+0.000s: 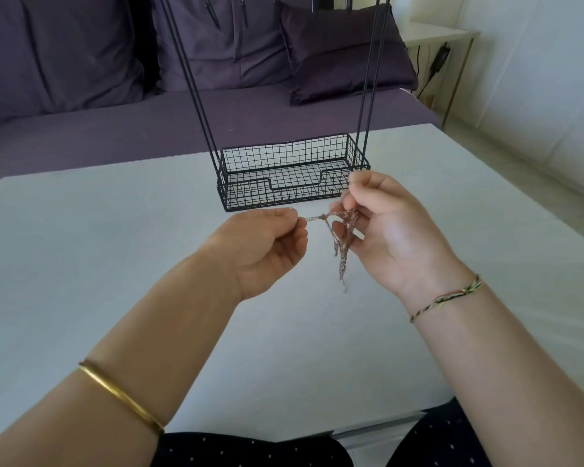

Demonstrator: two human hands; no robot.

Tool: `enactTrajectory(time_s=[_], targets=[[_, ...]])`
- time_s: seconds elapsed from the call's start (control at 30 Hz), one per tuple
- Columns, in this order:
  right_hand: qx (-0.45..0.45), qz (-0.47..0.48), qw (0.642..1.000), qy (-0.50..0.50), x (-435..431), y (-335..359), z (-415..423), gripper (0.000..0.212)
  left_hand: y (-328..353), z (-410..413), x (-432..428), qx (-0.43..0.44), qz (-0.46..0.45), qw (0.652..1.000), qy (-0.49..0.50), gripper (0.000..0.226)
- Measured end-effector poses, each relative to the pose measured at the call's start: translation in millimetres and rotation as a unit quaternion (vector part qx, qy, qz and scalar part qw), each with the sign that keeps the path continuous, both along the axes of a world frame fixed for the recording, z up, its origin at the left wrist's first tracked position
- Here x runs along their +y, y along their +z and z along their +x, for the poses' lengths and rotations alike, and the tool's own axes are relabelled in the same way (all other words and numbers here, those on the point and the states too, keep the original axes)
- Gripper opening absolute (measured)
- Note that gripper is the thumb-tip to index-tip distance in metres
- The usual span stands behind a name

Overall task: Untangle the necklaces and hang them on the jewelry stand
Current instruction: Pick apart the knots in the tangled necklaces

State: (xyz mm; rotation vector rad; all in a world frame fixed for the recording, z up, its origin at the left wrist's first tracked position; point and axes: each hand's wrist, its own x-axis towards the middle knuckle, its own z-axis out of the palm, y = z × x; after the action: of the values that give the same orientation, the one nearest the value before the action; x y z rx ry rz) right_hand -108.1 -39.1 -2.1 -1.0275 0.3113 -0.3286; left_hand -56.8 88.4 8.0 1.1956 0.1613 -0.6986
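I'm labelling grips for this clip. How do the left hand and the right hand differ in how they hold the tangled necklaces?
The left hand pinches one strand of the necklaces, pulled taut sideways; the right hand holds the bunched part, loose ends dangling below. The left hand's fingers curl close together; the right hand's are spread. Both hold the necklaces above the table.

Purple sofa (115, 129), cushion (344, 55) on it, behind white table (98, 247).
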Motion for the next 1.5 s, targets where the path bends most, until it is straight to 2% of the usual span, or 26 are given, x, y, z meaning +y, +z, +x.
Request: enactTrajectory(time_s=[0.13, 0.2, 0.33, 0.4, 0.43, 0.53, 0.67, 0.8, 0.93, 1.1, 1.23, 1.37, 1.5], targets=[[0.003, 0.045, 0.999, 0.002, -7.9, 2.9, -1.3, 0.022, 2.0, 1.9, 8.2, -0.057, 0.046, 0.995, -0.061, 0.006], [0.006, 0.065, 0.998, -0.001, -9.9, 3.8, -1.4, 0.021, 2.7, 2.3, 11.7, -0.095, 0.084, 0.987, -0.101, 0.009], [0.0, 0.103, 0.995, -0.009, -10.4, 2.6, -0.4, 0.02, 3.9, 0.4, 14.8, -0.225, 0.221, 0.931, -0.186, 0.012], [0.005, 0.097, 0.995, -0.008, -7.8, 1.5, 0.5, 0.02, 2.9, 0.2, 12.9, -0.268, 0.271, 0.905, -0.19, 0.013], [0.011, 0.081, 0.997, -0.005, -6.3, 1.4, 0.7, 0.018, 1.4, 0.5, 11.7, -0.272, 0.281, 0.903, -0.18, 0.013], [0.044, -0.05, 0.997, 0.023, -2.9, 1.6, 0.8, 0.021, -1.2, -0.3, 8.0, -0.234, 0.269, 0.925, -0.13, 0.014], [0.07, -0.283, 0.957, 0.013, 0.0, -1.7, -1.6, 0.029, 2.6, 2.0, 5.0, -0.118, 0.124, 0.985, -0.016, 0.022], [0.045, -0.447, 0.893, 0.008, 2.0, -3.5, -3.4, 0.032, 3.4, 4.2, 3.2, -0.108, 0.07, 0.991, 0.044, 0.019], [0.025, -0.529, 0.848, -0.007, 5.9, -5.6, -2.1, 0.028, 4.0, 3.7, 0.8, -0.102, 0.034, 0.991, 0.086, 0.015], [0.007, -0.509, 0.861, 0.001, 9.9, -5.1, -2.6, 0.026, 3.5, 2.6, -0.6, -0.149, 0.117, 0.98, 0.06, 0.019], [-0.01, -0.432, 0.902, -0.001, 11.3, -4.0, -2.6, 0.022, 4.4, 0.6, -1.5, -0.183, 0.183, 0.965, 0.046, 0.021], [-0.016, -0.347, 0.938, 0.008, 15.9, -5.5, -1.9, 0.011, 5.9, 0.9, -0.9, -0.129, 0.157, 0.979, 0.023, 0.021], [0.021, -0.24, 0.97, -0.011, 11.1, -4.3, 0.0, 0.007, 3.8, 1.8, 7.1, -0.067, 0.093, 0.993, -0.016, 0.024]])
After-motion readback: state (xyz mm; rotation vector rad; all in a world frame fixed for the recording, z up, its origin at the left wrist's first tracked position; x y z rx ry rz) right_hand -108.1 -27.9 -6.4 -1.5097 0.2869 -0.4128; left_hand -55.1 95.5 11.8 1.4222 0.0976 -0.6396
